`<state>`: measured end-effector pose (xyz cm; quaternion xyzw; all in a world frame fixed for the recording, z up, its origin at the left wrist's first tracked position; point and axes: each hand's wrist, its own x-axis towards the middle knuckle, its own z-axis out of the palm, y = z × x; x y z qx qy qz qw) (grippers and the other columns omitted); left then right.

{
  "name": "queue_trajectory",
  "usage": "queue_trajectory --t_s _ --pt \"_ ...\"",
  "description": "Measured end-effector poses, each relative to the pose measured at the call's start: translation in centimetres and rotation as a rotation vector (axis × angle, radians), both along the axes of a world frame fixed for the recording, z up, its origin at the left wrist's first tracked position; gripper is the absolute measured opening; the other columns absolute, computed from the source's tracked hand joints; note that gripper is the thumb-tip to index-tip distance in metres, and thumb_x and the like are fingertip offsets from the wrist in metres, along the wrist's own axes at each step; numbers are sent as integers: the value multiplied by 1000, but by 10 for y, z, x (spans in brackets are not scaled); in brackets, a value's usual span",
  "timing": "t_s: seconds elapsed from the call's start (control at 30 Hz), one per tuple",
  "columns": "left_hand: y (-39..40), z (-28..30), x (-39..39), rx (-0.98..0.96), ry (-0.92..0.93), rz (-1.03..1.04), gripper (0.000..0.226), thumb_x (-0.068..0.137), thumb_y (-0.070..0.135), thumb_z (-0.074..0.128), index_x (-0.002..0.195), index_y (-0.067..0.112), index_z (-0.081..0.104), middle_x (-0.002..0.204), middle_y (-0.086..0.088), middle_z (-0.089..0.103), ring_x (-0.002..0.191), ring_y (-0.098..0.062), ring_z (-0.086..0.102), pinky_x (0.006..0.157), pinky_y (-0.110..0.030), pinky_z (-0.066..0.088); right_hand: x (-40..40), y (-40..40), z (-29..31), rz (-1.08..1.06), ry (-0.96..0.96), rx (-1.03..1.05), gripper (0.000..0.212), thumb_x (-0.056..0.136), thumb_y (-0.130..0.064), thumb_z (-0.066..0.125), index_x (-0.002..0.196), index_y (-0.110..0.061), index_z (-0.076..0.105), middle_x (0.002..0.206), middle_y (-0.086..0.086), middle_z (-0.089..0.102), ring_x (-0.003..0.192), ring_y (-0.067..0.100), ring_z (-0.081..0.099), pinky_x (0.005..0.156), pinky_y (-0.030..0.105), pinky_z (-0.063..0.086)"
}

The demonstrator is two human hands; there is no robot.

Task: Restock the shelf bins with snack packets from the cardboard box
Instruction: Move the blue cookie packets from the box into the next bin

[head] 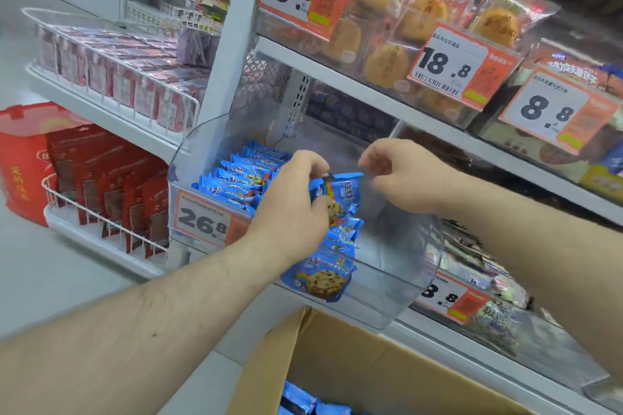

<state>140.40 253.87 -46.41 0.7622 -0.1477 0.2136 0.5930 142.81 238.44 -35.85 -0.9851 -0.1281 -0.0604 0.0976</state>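
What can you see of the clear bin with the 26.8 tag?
The clear plastic bin sits on a white shelf, its rounded front wall jutting out above the cardboard box. An orange-and-white 26.8 price tag is on its front left. Blue cookie packets fill its left side; the right side is bare. The left hand holds packets inside; the right hand hovers above.

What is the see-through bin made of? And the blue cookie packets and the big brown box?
The bin looks like clear hard plastic: you can see through its walls, and its curved edges shine. The blue packets look like thin glossy plastic film: they crinkle and have zigzag sealed ends. The box looks like plain brown cardboard, dull and unprinted, with a folded flap.
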Motion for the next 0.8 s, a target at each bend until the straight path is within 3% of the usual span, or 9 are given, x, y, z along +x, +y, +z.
queue_trajectory --t_s 0.1,0.23,0.33,0.43,0.6,0.7,0.8 --pt "-2 2 6 -119 24 -3 43 81 2 66 101 29 41 94 12 51 79 -2 53 68 -18 42 0 10 -10 59 226 246 35 72 -17 78 102 -25 63 100 0 69 92 18 67 87 40 55" --pt "-4 3 10 -168 47 -56 48 83 3 66 109 31 38 101 9 52 89 -10 62 73 -24 49 5 21 -11 114 148 363 9 82 -8 73 84 -16 69 78 2 71 71 14 62 78 45 56" --pt "-1 6 11 -189 81 -45 48 85 -1 61 112 30 37 109 6 52 81 -7 64 70 -19 49 16 23 -15 36 40 418 7 84 -18 74 84 -20 67 78 8 71 68 16 64 74 46 57" --pt "2 11 11 -257 153 -12 42 83 -1 57 111 27 41 102 10 53 70 -11 58 59 -21 41 19 28 -21 -12 63 538 16 76 -30 77 88 -28 65 86 23 66 71 25 62 74 53 55" --pt "8 18 10 -372 336 -93 46 77 16 71 114 27 46 91 11 57 76 -9 60 67 -28 46 16 36 -24 13 201 734 23 82 -13 76 99 -16 62 83 18 67 68 23 64 65 38 54" --pt "10 16 12 -416 335 -109 34 73 18 77 98 24 54 81 6 68 75 -15 66 71 -35 52 19 36 -20 -5 256 803 34 72 -24 84 97 -13 64 93 18 62 79 28 59 76 43 48" --pt "9 11 15 -432 310 -61 33 74 19 79 96 24 54 88 5 70 81 -14 69 76 -33 55 17 30 -14 -105 472 729 59 58 -29 89 107 -7 66 108 17 67 92 39 60 95 49 48"
